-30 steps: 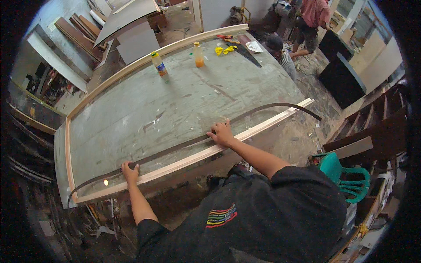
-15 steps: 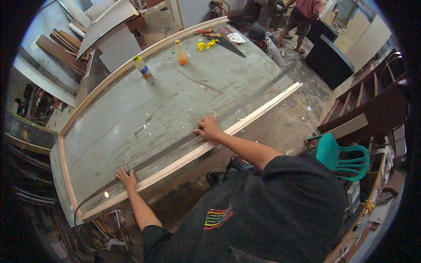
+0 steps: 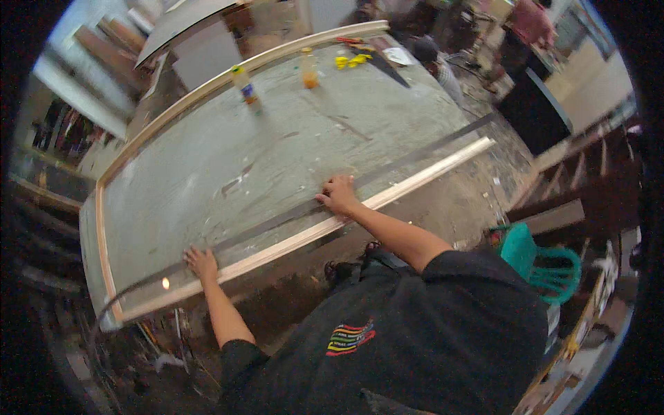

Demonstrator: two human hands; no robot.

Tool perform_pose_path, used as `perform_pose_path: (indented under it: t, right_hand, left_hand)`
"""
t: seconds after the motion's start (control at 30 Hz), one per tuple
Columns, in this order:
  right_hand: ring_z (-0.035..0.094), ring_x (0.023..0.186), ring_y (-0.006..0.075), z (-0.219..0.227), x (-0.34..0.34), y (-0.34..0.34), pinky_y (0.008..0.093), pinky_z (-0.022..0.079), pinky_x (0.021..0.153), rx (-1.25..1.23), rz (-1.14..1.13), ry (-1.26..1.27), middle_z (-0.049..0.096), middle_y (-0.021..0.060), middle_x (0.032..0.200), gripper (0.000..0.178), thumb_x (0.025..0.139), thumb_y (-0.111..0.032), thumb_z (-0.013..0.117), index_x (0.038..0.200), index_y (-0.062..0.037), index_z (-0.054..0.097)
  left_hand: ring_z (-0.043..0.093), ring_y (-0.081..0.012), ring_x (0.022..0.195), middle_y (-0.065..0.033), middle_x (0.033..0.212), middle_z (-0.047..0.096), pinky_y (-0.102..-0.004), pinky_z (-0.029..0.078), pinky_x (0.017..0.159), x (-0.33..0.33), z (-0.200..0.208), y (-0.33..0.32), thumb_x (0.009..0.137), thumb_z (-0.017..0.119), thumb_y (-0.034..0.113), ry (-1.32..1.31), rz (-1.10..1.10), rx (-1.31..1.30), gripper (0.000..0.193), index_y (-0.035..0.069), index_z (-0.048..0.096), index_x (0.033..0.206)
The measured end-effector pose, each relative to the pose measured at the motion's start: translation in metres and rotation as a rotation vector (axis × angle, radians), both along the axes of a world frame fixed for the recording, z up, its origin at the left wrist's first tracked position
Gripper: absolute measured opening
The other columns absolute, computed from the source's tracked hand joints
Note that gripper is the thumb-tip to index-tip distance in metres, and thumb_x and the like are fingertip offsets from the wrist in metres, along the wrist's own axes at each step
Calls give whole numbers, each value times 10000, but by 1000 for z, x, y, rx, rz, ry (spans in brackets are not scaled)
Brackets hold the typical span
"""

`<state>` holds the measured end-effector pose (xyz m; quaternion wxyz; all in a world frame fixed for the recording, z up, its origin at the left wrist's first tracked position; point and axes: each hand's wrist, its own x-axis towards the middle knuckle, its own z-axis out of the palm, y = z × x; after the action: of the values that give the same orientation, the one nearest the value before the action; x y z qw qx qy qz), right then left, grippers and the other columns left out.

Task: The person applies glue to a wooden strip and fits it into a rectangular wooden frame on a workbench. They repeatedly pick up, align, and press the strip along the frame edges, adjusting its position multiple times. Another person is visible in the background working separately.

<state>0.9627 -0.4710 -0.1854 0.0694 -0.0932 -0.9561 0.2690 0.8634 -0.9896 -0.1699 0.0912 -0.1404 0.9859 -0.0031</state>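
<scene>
A long, thin dark strip [image 3: 277,223] lies along the near side of a large grey tabletop [image 3: 200,180]. It runs beside the pale wooden batten [image 3: 290,242] at the near edge. My left hand [image 3: 201,264] rests flat on the strip toward its left part, fingers spread. Farther right, my right hand [image 3: 339,195] is laid over the strip, its fingers bent and its thumb apart from them. Both forearms cross above the batten. Past the table's left corner, the strip's end bends downward; its other end reaches the far right side.
Wooden battens [image 3: 200,91] also border the far and left sides. On the table stand two bottles, one yellow-capped [image 3: 244,86], one with orange liquid [image 3: 308,69]. Near them lie yellow scraps [image 3: 353,61] and a handsaw [image 3: 389,68]. A green chair [image 3: 539,263] is at right; two people are beyond.
The whole view has shifted and blurred slightly. The strip's left end now hangs out farther past the table corner. Both hands stay on the strip in much the same poses.
</scene>
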Motion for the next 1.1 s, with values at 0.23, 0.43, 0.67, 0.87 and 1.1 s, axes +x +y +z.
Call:
perform_pose_path:
  t: [0.23,0.43,0.67,0.87,1.1]
  right_hand:
    - [581,1158,399,22,9,-34,585,368,1013,46,33,82,680,193,1175,364,808,-441,779,899,-90,804]
    - [571,1155,382,30,9,-35,549,390,987,98,-14,24,639,193,1165,314,810,-393,820,832,-85,761]
    - [574,1100,391,25,7,-33,543,410,932,113,18,74,619,180,1106,470,751,-335,876,1085,-78,668]
    - [569,1115,402,30,8,-34,568,387,944,47,3,11,626,189,1126,434,755,-331,871,1054,-82,679]
    - [461,1323,431,24,8,-32,622,319,1078,5,37,40,526,248,1355,587,779,-327,866,1245,-73,616]
  left_hand:
    - [173,-444,1550,-281,1664,202,-584,153,1252,6,-1,0,911,634,381,238,224,343,893,-75,246,1573]
    - [113,-377,1584,-234,1707,109,-518,118,1277,9,-3,5,990,486,407,156,109,181,830,-20,164,1624]
    - [94,-341,1594,-194,1719,103,-521,99,1279,7,-2,7,988,449,409,165,137,155,823,6,142,1637]
    - [89,-341,1594,-198,1717,111,-518,96,1280,6,-4,4,988,443,412,154,126,127,822,0,145,1635]
    - [75,-342,1595,-185,1726,58,-509,79,1283,6,-6,0,1013,430,443,116,121,177,831,31,87,1648]
